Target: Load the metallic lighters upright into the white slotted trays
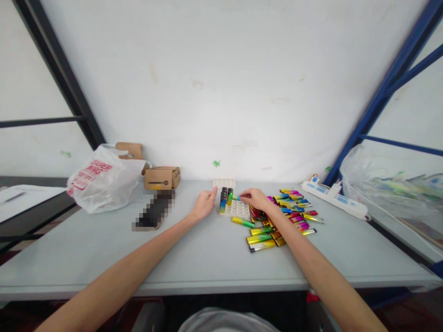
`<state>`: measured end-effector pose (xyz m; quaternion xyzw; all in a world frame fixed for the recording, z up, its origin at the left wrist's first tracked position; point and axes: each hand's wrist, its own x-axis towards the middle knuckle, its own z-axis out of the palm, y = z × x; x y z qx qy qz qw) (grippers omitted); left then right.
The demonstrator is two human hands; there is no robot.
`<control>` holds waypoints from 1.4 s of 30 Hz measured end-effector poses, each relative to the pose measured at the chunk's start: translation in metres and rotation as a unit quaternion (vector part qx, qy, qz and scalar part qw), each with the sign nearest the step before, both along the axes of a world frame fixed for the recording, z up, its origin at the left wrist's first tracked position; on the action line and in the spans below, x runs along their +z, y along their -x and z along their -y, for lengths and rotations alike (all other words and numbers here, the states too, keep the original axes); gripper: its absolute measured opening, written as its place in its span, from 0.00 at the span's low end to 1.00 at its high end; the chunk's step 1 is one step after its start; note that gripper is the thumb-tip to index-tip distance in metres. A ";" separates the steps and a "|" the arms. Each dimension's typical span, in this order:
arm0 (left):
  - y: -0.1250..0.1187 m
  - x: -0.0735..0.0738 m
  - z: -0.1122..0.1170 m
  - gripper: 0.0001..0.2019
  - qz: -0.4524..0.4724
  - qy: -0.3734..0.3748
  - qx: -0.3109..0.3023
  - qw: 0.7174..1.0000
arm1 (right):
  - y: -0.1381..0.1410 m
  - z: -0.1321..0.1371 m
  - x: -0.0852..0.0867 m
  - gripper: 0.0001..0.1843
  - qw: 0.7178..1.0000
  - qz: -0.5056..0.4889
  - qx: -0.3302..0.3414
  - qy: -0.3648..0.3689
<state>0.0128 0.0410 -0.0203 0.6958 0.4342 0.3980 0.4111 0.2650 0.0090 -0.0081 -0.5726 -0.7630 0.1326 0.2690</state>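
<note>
A white slotted tray (pixel 238 210) lies on the grey table (pixel 194 258), with a few colourful lighters (pixel 226 197) standing upright in its left slots. My left hand (pixel 205 204) rests against the tray's left side with its fingers curled, nothing visible in them. My right hand (pixel 254 198) pinches a small lighter (pixel 236 198) just above the tray, beside the standing ones. A loose heap of several metallic lighters (pixel 284 216) lies to the right of the tray, under and beyond my right forearm.
A second white tray (pixel 224 182) sits by the wall. A white plastic bag (pixel 104 180) and a cardboard box (pixel 162 178) stand at the left, with a blurred dark object (pixel 154 211) nearby. A white power strip (pixel 334 198) and a clear bag (pixel 391 184) are at the right.
</note>
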 end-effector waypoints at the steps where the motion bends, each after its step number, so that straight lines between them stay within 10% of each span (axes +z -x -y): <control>1: 0.000 0.000 0.000 0.33 0.002 -0.002 0.000 1.000 | 0.000 0.000 0.000 0.08 1.000 -0.004 -0.005 0.004; 12: 0.002 0.006 0.004 0.33 -0.015 0.008 0.002 1.000 | -0.008 0.004 0.006 0.11 0.978 -0.141 -0.119 -0.099; 24: 0.003 0.005 0.004 0.34 -0.035 -0.015 0.006 0.999 | 0.026 0.026 0.021 0.28 0.829 -0.558 -0.003 0.034; 32: 0.004 0.006 0.004 0.33 -0.041 -0.027 -0.001 0.999 | 0.041 0.032 0.024 0.24 0.847 -0.523 0.004 0.092; 42: 0.003 -0.001 -0.002 0.33 -0.035 -0.030 -0.005 0.999 | 0.051 0.041 0.016 0.30 0.955 -0.289 -0.064 -0.013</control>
